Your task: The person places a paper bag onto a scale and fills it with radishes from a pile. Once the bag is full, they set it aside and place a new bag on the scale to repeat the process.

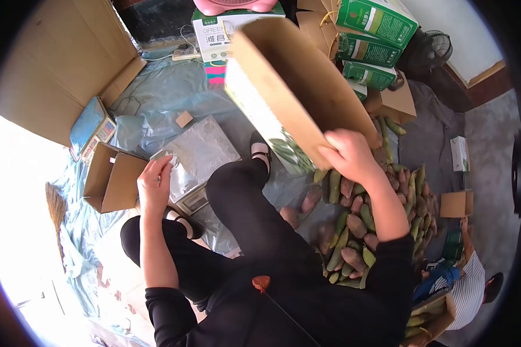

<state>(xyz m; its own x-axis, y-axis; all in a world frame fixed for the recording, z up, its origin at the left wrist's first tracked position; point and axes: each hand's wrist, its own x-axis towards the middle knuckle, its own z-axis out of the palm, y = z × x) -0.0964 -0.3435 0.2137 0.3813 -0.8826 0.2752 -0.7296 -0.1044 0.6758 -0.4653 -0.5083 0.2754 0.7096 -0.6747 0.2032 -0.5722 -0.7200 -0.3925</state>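
My right hand (pixel 350 153) grips the near edge of a tall open cardboard box (pixel 307 81), which is tilted in the air with its brown inside showing. One outer side is white with a green leaf print. My left hand (pixel 154 182) is raised beside a silver platform scale (pixel 200 147), its fingers curled together; whether anything small is between them I cannot make out. Below my right forearm lies a pile of long green radishes (pixel 337 248) mixed with reddish-brown roots (pixel 353 258) that look like sweet potatoes.
A small open carton (pixel 114 176) stands left of the scale, near a blue-topped scale (pixel 92 130). Green printed boxes (pixel 370 49) are stacked at the back by a black fan (pixel 437 47). Another person (pixel 469 283) in a striped top works at the right beside an open box of radishes.
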